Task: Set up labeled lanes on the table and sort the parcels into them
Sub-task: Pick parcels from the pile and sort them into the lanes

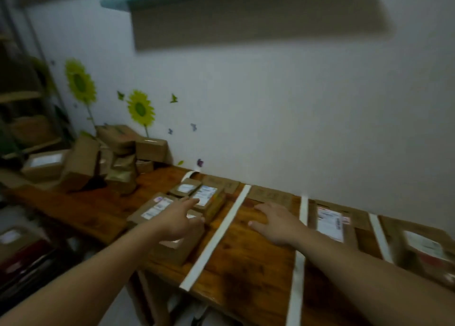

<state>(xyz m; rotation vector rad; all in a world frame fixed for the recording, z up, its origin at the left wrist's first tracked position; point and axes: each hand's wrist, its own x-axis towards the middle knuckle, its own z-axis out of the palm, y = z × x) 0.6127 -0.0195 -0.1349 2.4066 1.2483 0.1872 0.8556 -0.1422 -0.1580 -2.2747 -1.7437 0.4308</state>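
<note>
The left hand is open, fingers stretched forward above a parcel; its forefinger reaches a second parcel just ahead. The right hand is open too, fingers spread flat over the table. A tape strip runs between the hands. A second strip lies just right of the right hand, with a third parcel beyond it.
</note>
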